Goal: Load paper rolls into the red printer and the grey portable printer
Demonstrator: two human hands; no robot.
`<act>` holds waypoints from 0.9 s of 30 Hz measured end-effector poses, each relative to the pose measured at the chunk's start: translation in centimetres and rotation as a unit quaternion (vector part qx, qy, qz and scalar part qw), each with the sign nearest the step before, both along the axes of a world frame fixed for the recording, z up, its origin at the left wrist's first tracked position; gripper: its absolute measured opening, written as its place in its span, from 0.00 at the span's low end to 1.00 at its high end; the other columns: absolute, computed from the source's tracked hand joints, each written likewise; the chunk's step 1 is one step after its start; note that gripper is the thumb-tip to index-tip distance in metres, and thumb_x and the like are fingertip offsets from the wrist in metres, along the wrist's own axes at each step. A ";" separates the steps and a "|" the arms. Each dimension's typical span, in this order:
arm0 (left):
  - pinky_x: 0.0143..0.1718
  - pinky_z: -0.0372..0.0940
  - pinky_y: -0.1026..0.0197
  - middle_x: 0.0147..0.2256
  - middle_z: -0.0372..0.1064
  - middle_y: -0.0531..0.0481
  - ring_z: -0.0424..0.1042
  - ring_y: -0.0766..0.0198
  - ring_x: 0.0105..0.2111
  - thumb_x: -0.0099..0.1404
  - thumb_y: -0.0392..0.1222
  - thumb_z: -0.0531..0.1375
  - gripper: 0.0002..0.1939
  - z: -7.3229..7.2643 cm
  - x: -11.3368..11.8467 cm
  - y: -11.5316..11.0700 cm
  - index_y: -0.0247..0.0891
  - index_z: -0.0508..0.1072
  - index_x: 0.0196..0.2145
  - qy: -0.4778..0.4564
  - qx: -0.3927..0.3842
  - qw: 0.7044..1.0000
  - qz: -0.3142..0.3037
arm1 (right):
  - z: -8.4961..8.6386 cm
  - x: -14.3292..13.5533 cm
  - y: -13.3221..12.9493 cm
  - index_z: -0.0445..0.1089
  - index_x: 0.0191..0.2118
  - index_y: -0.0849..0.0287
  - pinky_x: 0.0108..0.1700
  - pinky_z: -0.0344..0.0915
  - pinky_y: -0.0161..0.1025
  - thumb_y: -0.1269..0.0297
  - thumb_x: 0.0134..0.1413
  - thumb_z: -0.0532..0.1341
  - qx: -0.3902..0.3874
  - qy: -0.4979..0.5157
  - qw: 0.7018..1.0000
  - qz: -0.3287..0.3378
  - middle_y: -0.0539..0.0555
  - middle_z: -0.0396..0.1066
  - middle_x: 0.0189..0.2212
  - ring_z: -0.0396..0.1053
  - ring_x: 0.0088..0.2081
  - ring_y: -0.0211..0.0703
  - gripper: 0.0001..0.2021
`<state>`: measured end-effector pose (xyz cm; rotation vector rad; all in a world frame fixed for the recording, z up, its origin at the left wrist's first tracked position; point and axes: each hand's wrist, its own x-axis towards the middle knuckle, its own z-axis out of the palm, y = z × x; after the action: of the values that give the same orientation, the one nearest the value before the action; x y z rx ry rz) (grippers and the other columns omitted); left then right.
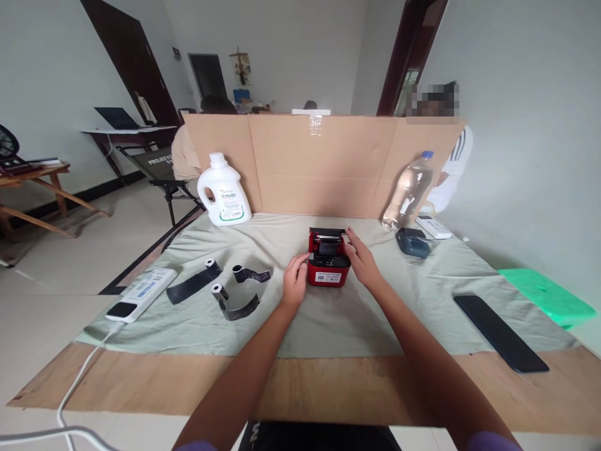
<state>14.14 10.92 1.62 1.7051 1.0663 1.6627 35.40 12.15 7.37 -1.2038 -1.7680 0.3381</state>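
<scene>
A small red and black thermal printer (327,277) stands on the cloth with its lid (327,231) raised. Inside its bay sits a dark roll (327,248). My left hand (295,279) grips the printer's left side with bent fingers. On the other side, my right hand (361,255) holds the printer at its right edge, with long, fairly straight fingers reaching up to the lid. To the left lie several partly unrolled black rolls, among them a flat strip (195,285), a small curl (253,274) and a curved one (237,308).
A white power strip (143,294) with a cable lies at the left. Behind are a white jug (224,191), a cardboard screen (319,169) and a clear bottle (409,191). At the right are a dark device (413,243) and a black phone (500,332). People sit beyond the screen.
</scene>
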 end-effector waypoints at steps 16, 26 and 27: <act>0.56 0.63 0.53 0.50 0.71 0.44 0.69 0.58 0.52 0.73 0.42 0.48 0.17 0.3 0.0 -0.1 0.39 0.73 0.50 -0.023 0.016 0.999 -0.024 | 1.6 -2.1 3.9 0.64 0.26 0.54 0.45 0.66 0.48 0.48 0.55 0.56 -0.113 0.032 0.989 -0.089 0.51 0.72 0.26 0.69 0.36 0.50 0.16; 0.58 0.62 0.53 0.51 0.70 0.44 0.68 0.59 0.54 0.73 0.42 0.48 0.16 0.7 0.0 -0.1 0.40 0.73 0.50 -0.028 0.035 0.999 -0.026 | 2.2 -1.8 3.2 0.63 0.28 0.55 0.40 0.70 0.44 0.49 0.57 0.55 -0.138 0.205 0.968 0.043 0.57 0.77 0.31 0.74 0.34 0.47 0.15; 0.59 0.62 0.53 0.51 0.70 0.44 0.68 0.58 0.54 0.73 0.42 0.48 0.16 0.7 0.0 -0.1 0.40 0.73 0.49 -0.026 0.034 0.999 -0.025 | 2.4 -1.5 3.8 0.65 0.29 0.56 0.39 0.70 0.44 0.50 0.56 0.55 -0.142 0.168 0.975 0.040 0.57 0.77 0.31 0.75 0.34 0.48 0.14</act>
<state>14.13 10.78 2.34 1.7068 0.9464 1.7201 33.87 15.99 9.81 -1.1908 -1.5069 0.8166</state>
